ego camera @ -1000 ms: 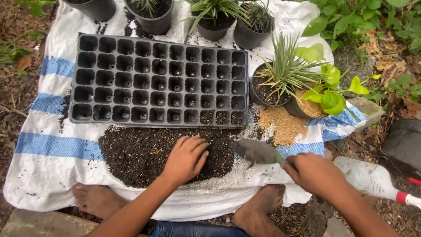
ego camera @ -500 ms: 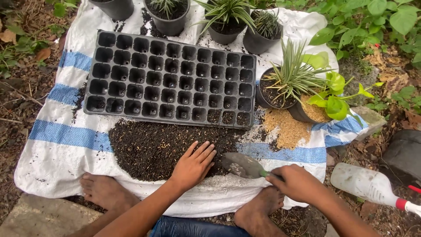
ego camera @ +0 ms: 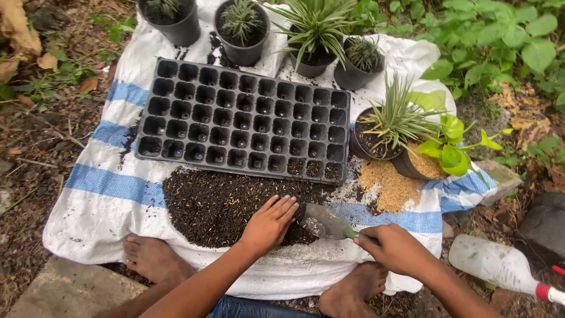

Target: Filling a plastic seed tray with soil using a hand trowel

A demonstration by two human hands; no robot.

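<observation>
- Outdoors, a white sack (ego camera: 100,200) on the ground carries a soil pile (ego camera: 218,203) and black seed tray (ego camera: 244,121).
- Your left hand (ego camera: 269,224) lies open, flat on the soil.
- Your right hand (ego camera: 397,248) has its grip closed round a trowel (ego camera: 323,222), blade touching the pile.

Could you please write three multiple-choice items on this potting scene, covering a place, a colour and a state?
1. Where does the left hand rest? A on the dark soil pile B in the seed tray C on the bottle
2. What colour are the sack's stripes? A red B blue C green
3. What does the right hand do? A hangs empty B grips the trowel C holds a pot

Answers: 1 A, fingers lie flat on the soil. 2 B, the bands are blue on white. 3 B, fingers wrap the trowel's handle.
</observation>
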